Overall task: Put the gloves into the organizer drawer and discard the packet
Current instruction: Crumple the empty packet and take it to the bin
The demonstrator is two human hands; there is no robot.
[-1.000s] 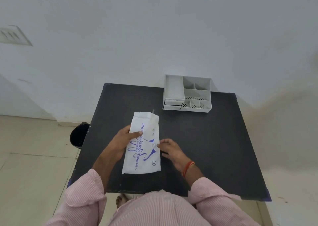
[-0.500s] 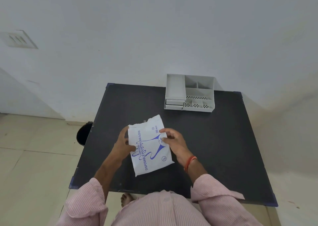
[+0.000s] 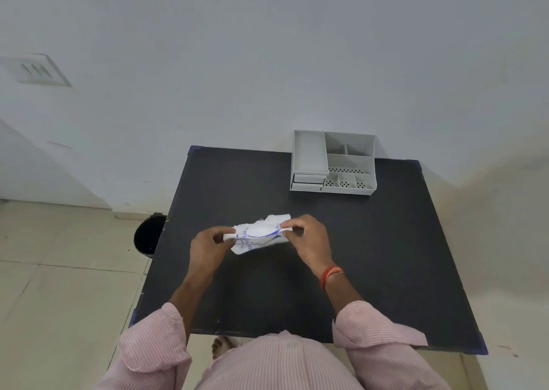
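- Since a moment ago, the packet (image 3: 261,234) has turned from lying lengthwise under your palms to being stretched sideways between your two hands, crumpled and lifted off the table (image 3: 386,256).
- Your left hand (image 3: 208,248) has shifted from resting flat on the packet's left side to pinching its left end; your right hand (image 3: 309,242) has come up from beside it to grip the right end.
- Around you: the grey organizer (image 3: 334,164) stands at the table's far edge against the wall (image 3: 267,48), well apart from your hands, with bare dark tabletop between.
- Its two small drawers (image 3: 307,181) sit at the lower left of the organizer, fronts flush.
- A black bin (image 3: 148,235) stands on the floor just beside the table's left edge, partly hidden by it.
- Both hands are closed on the packet: each thumb and curled fingers (image 3: 294,226) clamp an end, and the printed middle spans the gap between them.
- No gloves can be made out outside the packet.
- You wear an orange band (image 3: 330,275) on the right wrist.
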